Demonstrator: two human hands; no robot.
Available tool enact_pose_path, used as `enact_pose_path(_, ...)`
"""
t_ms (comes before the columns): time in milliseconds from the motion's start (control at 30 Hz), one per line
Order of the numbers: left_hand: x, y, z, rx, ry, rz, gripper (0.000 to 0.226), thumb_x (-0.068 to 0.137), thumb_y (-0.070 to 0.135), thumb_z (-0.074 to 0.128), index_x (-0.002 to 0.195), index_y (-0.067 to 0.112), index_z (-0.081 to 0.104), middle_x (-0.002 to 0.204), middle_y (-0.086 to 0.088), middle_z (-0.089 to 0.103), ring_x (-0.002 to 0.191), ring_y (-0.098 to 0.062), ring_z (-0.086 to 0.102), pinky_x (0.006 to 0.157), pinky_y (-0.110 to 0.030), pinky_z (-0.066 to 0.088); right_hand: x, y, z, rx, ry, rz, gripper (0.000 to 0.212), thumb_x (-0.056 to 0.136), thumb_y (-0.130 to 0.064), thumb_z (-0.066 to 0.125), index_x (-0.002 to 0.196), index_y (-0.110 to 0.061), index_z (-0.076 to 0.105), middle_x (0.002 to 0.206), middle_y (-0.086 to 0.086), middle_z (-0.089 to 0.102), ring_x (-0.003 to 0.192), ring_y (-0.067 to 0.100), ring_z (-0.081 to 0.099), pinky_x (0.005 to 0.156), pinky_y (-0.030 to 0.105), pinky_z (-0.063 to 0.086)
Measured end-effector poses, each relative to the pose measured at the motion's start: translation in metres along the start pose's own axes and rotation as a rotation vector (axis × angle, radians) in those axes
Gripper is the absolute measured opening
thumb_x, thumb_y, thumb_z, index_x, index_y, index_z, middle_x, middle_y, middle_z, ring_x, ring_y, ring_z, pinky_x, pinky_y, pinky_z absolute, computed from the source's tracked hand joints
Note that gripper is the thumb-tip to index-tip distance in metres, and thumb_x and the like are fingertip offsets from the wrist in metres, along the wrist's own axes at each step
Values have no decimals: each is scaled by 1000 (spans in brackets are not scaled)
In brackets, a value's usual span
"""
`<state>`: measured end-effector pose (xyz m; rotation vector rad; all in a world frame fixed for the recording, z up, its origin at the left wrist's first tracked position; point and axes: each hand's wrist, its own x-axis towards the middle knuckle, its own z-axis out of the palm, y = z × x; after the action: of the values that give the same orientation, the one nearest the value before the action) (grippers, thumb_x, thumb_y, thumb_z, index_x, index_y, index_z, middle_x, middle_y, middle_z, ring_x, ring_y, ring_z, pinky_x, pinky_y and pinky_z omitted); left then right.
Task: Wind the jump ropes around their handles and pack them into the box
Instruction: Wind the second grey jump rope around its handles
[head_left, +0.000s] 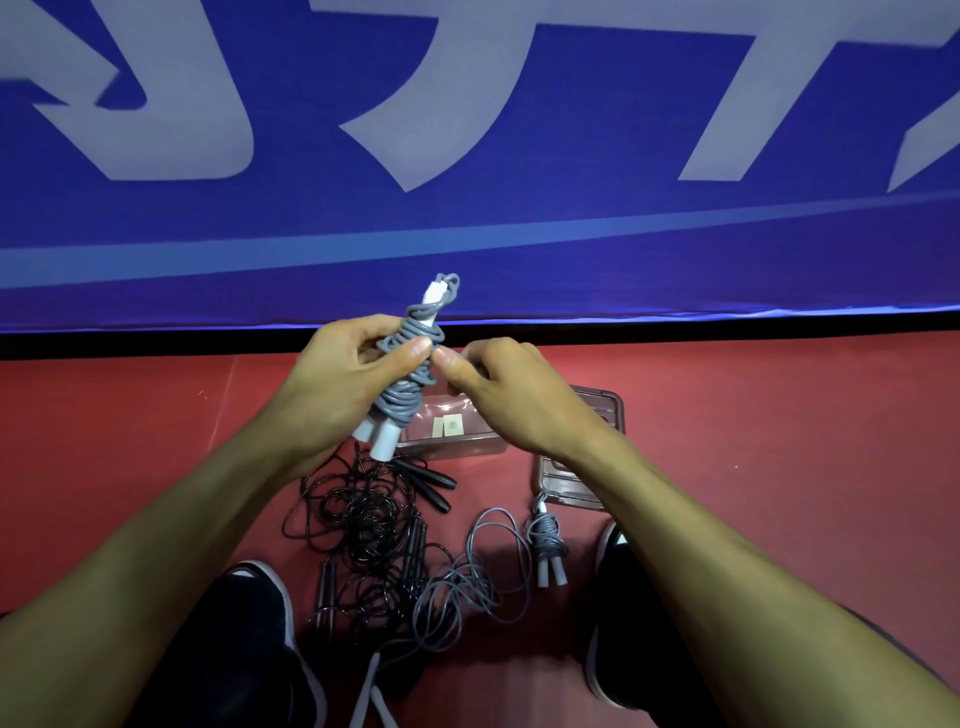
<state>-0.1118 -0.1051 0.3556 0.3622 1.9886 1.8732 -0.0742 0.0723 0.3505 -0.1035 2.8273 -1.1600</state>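
Head view showed two black shoes (249, 623) nearest, planted on the red floor (779, 441). Between them lay a loose grey rope (467, 582) and a tangle of black ropes (363, 530), with a finished grey bundle (545, 545) just to the right, wound around its pale handles. Beyond these sat the clear box (457, 436) with its lid (571, 483) beside it, both partly hidden by the right arm. Above the box, the left hand (337, 384) gripped a grey jump rope (410, 364) coiled around its white handles, thumb pressed on the coils. The right hand (498, 395) had fingers curled, pinching at the coils beside that thumb. Farthest stood a blue banner (467, 156) with white lettering.
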Motion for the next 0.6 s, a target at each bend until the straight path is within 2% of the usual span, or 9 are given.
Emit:
enact_pose_path(100,3,-3,-6,26,70,-8,34,81,37,81,100,13,66,86,0,72,81,-18,70,81,-41,58,0,4,0,-15,-43,35,42,107,-35,47,84,-7,69,66,6,60,67,23,57,61,36,38)
enact_pose_path(167,4,-4,-9,49,121,0,37,75,38,83,94,18,59,83,3,67,78,-14,67,76,-36,57,-1,3,0,4,-64,-5,33,106,-28,50,84,-14,69,63,-2,59,61,14,55,59,30,38)
enact_pose_path(233,4,-5,-9,93,127,-4,49,71,37,88,99,17,53,89,0,65,78,-11,66,74,-32,55,-2,-1,2,26,-76,-77,27,105,-26,52,86,-17,69,60,-6,56,56,6,51,57,22,37)
enact_pose_path(300,3,-6,-7,131,114,-24,61,68,37,90,106,15,49,96,-7,68,81,-15,69,74,-34,57,-3,-6,4,35,-85,-136,21,103,-25,56,88,-16,68,56,-9,50,55,6,48,56,21,34)
enact_pose_path(400,0,-8,0,138,151,-26,68,66,47,91,110,19,48,96,-6,71,80,-15,71,71,-33,58,-4,-9,5,35,-102,-187,18,101,-28,60,85,-21,58,54,-14,45,57,3,46,54,17,31)
enact_pose_path(467,-1,-9,3,141,119,-35,64,71,56,80,116,22,51,103,-5,71,86,-15,72,72,-31,59,-4,-7,6,19,-96,-163,28,102,-32,60,75,-28,52,54,-11,42,56,4,44,54,19,29)
enact_pose_path(500,-2,-10,6,94,75,-50,58,77,54,73,120,20,53,110,-6,71,91,-17,72,76,-32,60,-3,-5,6,3,-91,-135,35,103,-34,58,70,-28,50,55,-9,41,57,8,42,56,23,29)
enact_pose_path(533,-3,-9,8,11,39,-72,49,87,48,67,122,17,55,115,-7,71,95,-18,71,79,-33,60,-2,-3,6,-11,-82,-107,38,104,-35,55,67,-25,50,56,-7,41,59,13,41,60,30,30)
enact_pose_path(600,-4,-5,12,-192,7,-127,31,104,29,51,126,9,56,119,-12,68,100,-20,67,84,-34,60,0,0,6,-22,-51,-62,40,105,-37,52,73,-13,60,57,-5,45,66,24,42,65,34,33)
